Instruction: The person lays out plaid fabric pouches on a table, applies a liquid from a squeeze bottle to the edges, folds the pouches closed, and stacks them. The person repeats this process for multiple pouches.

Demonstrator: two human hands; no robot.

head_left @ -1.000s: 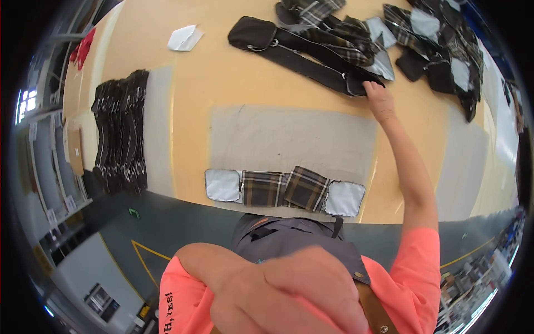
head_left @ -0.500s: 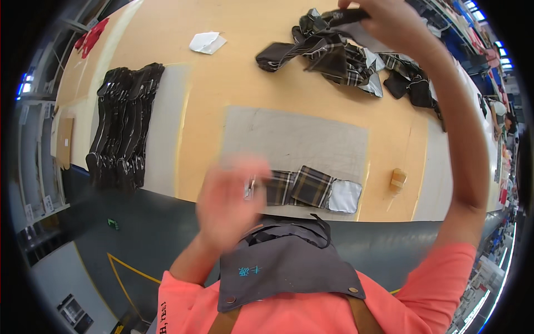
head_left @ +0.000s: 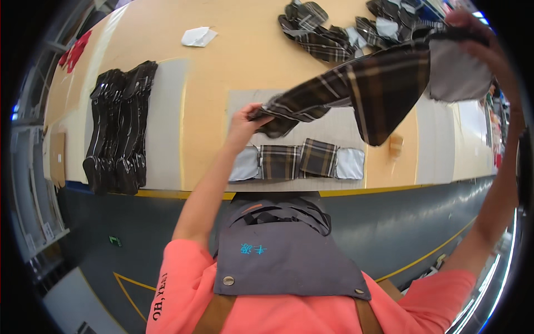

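A plaid cloth strip (head_left: pixel 389 83) hangs above the table (head_left: pixel 239 55), its left end pinched in the left hand's (head_left: pixel 245 123) fingers, its far right end gripped by the right hand (head_left: pixel 483 45). A flat plaid piece (head_left: pixel 280 161) lies near; dark bundles (head_left: pixel 104 131) lie left.

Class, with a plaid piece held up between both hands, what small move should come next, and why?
Probably lower the plaid piece toward the strip: the left hand and right hand grip its opposite ends above the table, its flap hangs down, and the similar strip lies spread near the front edge.
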